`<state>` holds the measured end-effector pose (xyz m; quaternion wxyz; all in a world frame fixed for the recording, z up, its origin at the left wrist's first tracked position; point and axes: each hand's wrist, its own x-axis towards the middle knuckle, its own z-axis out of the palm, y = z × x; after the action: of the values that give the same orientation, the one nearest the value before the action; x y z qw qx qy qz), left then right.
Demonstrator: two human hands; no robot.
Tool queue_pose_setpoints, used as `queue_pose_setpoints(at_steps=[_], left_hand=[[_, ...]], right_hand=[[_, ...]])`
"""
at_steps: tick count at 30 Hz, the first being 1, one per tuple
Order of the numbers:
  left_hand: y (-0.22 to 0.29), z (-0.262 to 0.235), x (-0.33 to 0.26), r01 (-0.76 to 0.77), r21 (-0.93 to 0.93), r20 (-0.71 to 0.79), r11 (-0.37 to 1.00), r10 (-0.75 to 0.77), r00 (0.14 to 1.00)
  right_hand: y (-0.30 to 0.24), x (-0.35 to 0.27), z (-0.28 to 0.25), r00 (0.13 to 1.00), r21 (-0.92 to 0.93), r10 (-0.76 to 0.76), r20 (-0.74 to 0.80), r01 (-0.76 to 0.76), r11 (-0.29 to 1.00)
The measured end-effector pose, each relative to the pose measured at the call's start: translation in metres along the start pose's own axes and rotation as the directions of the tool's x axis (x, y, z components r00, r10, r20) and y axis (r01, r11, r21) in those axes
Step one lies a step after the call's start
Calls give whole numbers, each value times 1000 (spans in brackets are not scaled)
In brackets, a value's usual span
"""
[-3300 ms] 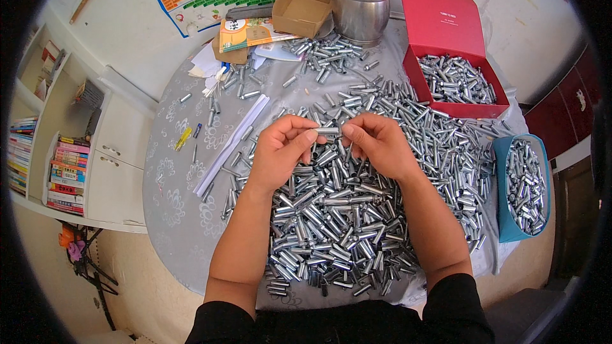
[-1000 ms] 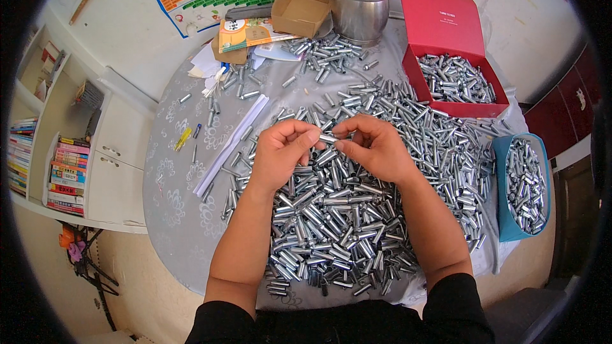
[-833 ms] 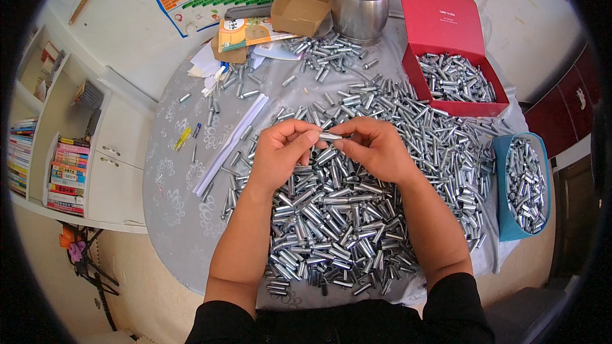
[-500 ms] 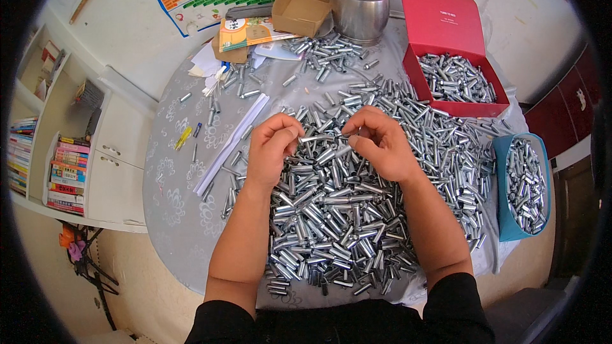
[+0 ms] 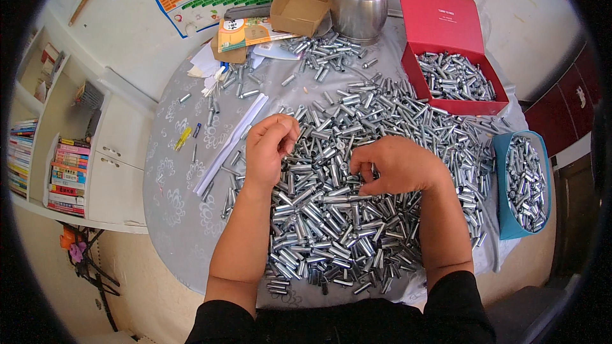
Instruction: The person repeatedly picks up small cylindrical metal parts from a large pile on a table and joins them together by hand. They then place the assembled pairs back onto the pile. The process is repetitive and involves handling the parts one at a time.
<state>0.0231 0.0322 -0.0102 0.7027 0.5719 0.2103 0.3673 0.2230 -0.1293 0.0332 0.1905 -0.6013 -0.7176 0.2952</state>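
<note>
A wide heap of silvery metal sleeves and bolts [image 5: 331, 216] covers the middle of the table. Above its left part, my left hand [image 5: 273, 146] is closed, its fingers curled toward the thumb; whatever they hold is hidden or too small to name. My right hand [image 5: 401, 164] hangs low over the heap, palm down. Its thumb and fingers are apart and point left at the metal pieces, and nothing shows between them.
At the back right stands an open red box [image 5: 456, 107] full of metal pieces; a teal fabric bin [image 5: 503, 191] holding more is at the right edge. Farther back are a steel pot [image 5: 360, 9] and a cardboard box [image 5: 299, 7]. A folded white paper strip [image 5: 233, 143] lies left.
My right hand has moved down and away from the left hand, and its fingers have spread. The left hand has stayed nearly in place; the small metal piece seen at its fingertips no longer shows.
</note>
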Motion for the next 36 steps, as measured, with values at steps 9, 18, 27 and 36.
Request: queue_pose_setpoints(at_steps=[9,18,27,36], left_hand=[[1,1,-1,26,57,14,998,-27,1000],[-1,17,-5,-6,190,154,982,-24,988],[-4,11,-5,-15,413,153,911,-53,987],[-6,21,-11,-136,317,235,939,61,970]], right_hand=[[21,12,11,914,428,49,-402,141,893],[18,27,15,842,825,404,-357,81,560],[15,29,21,873,887,377,-308,121,446],[14,31,25,873,879,339,-351,182,441]])
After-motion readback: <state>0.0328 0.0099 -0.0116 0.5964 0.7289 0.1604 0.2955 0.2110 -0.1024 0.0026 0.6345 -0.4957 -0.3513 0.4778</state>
